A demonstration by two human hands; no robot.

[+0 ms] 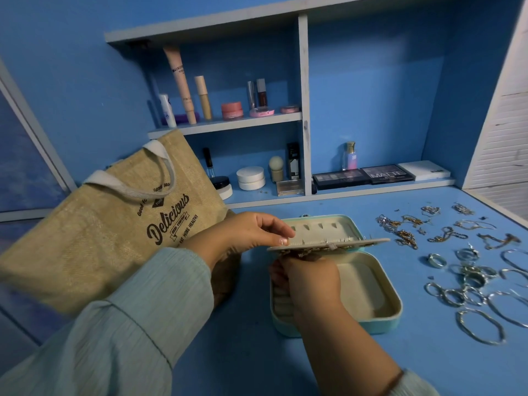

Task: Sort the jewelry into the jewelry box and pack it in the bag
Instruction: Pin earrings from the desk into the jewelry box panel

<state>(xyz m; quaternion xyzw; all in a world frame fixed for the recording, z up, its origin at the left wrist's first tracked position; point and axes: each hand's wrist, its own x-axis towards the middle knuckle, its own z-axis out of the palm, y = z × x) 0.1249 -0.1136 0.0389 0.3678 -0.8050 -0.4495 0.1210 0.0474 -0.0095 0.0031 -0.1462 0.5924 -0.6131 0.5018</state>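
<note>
Standing open — mint jewelry box (380, 318), cream-lined, earring-studded.

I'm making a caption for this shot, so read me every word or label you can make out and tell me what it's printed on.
"Delicious": large script on the jute bag.
"EAT MORE HEALTHY": small print under it on the same bag, its start hidden.
"Good": partial words along the bag's arc; the rest is cut off.
"MATTE": on the dark eyeshadow palette.
"SB": on the perfume bottle.
Labels on the shelf tubes are too blurred to read.
</note>
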